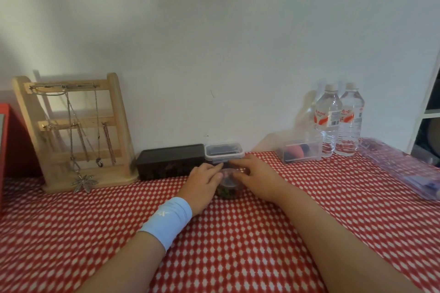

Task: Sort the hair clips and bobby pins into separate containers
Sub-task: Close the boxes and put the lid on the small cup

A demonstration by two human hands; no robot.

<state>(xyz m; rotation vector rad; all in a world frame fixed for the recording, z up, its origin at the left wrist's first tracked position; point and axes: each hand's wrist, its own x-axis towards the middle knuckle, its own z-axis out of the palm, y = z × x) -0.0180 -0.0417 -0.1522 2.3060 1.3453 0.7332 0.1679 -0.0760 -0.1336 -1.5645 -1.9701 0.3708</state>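
fingers (213, 171) on clear tub (227, 182), coloured bits (226, 193) inside

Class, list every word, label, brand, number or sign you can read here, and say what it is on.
White "X"-shaped mark: on the blue wristband.
Left water bottle label: red brand word, too blurred to read.
Right water bottle label: characters, too blurred to read.
Small round container gripped by left hand and right hand: no text visible.

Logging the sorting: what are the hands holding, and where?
The left hand and right hand grip the small round clear container by its opposite sides.
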